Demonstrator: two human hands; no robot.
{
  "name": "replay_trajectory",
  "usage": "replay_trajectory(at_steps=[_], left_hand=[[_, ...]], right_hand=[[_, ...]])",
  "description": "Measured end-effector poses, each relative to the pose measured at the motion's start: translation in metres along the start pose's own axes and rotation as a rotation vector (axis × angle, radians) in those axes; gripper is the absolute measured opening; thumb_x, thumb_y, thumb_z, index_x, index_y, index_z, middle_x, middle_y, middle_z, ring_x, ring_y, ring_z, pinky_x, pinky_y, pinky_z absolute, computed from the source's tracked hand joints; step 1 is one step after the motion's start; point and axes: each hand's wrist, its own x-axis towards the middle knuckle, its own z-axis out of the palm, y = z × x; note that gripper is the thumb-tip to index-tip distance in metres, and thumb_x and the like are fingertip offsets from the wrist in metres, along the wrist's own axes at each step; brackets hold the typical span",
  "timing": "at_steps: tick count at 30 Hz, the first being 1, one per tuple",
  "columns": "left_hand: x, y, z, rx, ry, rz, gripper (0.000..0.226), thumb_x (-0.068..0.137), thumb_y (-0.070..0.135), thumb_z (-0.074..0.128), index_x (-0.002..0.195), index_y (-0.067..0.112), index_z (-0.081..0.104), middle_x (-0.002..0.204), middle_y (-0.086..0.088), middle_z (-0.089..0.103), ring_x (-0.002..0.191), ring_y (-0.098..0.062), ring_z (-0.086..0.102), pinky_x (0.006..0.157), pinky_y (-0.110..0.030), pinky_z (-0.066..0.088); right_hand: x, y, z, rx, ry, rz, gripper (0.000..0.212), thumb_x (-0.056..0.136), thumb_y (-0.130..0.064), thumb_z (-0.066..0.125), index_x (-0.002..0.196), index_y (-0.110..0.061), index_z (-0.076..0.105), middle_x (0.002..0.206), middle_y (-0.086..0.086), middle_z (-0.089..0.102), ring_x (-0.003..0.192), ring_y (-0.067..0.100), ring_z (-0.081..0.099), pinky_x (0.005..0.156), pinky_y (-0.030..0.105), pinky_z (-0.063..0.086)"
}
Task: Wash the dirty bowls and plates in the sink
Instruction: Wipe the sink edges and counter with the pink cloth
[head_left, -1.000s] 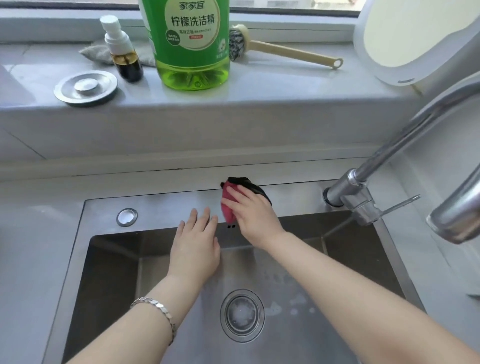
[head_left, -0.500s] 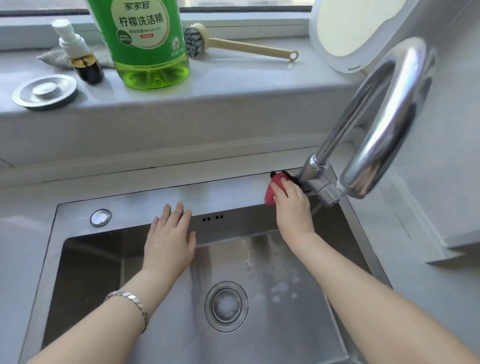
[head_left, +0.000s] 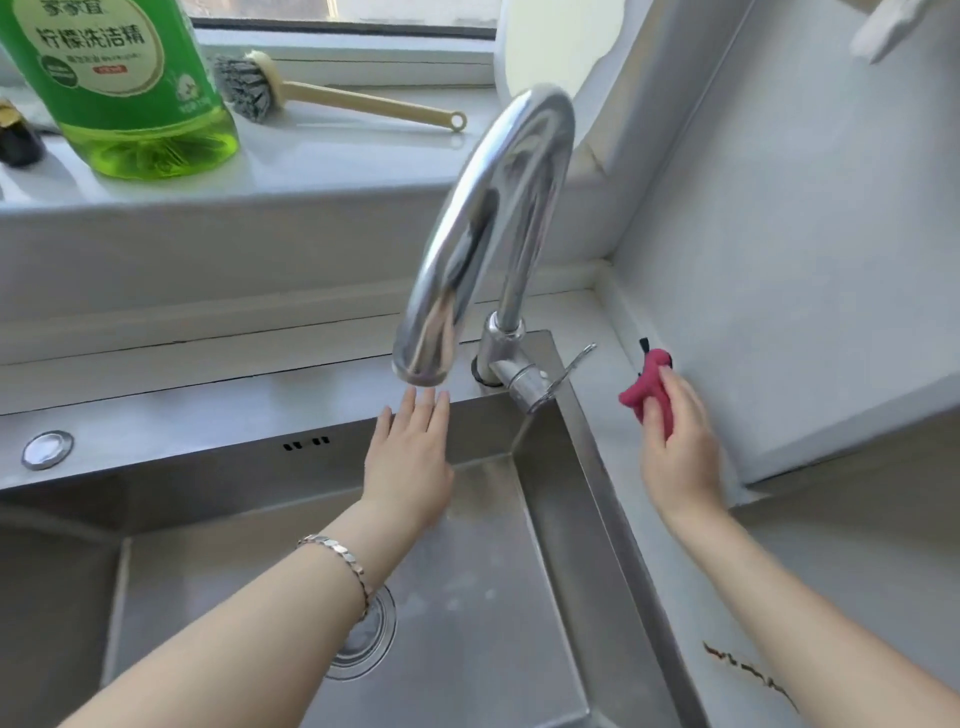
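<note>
Head view, left hand: the left hand (head_left: 410, 457) lies flat, palm down, with its fingers straight and close together and nothing in it. Its fingertips reach the back wall of the sink (head_left: 208, 421), just under the mouth of the faucet (head_left: 493, 218). Whether they touch the steel cannot be told.
Head view, right hand: the right hand (head_left: 675, 447) has its fingers curled round a pink cloth (head_left: 644, 387) with a dark edge. It holds the cloth over the grey counter (head_left: 857, 545), right of the sink and near the side wall.
Sink: the steel basin sits below both forearms, and its round drain (head_left: 363, 644) is partly hidden by the left wrist.
Wrist: a silver bracelet (head_left: 337, 566) circles the left wrist.
Faucet lever: the thin lever (head_left: 571, 364) points right, between the two hands.
Sill: a green detergent bottle (head_left: 119, 88) stands beside a lying dish brush (head_left: 332, 96).
</note>
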Motion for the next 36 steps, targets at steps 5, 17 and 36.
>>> replay_trajectory(at_steps=[5, 17, 36], left_hand=[[0.021, 0.014, 0.007, 0.058, -0.067, -0.071, 0.071, 0.095, 0.024, 0.04, 0.15, 0.013, -0.004, 0.159, 0.0, -0.007, 0.146, -0.02, -0.004, 0.116, -0.043, 0.004], [0.02, 0.027, 0.011, 0.062, -0.072, -0.147, 0.079, 0.093, 0.026, 0.044, 0.149, 0.009, -0.009, 0.158, -0.006, -0.011, 0.146, -0.026, -0.007, 0.117, -0.042, 0.005], [0.019, 0.028, 0.015, 0.084, -0.078, -0.135, 0.082, 0.092, 0.033, 0.046, 0.149, 0.01, -0.008, 0.158, -0.005, -0.009, 0.146, -0.026, -0.008, 0.118, -0.042, 0.005]], right_hand=[[0.075, 0.011, 0.052, 0.041, -0.429, -0.012, 0.036, 0.098, -0.005, 0.04, 0.133, -0.003, 0.048, 0.145, 0.009, 0.041, 0.139, 0.018, 0.032, 0.103, 0.008, 0.015], [0.092, 0.006, 0.08, -0.133, -0.68, -0.383, 0.039, 0.091, -0.028, 0.044, 0.126, -0.016, 0.058, 0.144, 0.003, 0.044, 0.141, 0.02, 0.026, 0.116, 0.039, 0.017], [0.092, 0.006, 0.067, -0.596, -0.582, -0.094, 0.045, 0.096, -0.047, 0.03, 0.142, -0.045, 0.027, 0.155, -0.001, 0.012, 0.142, 0.024, 0.006, 0.112, 0.042, 0.009]])
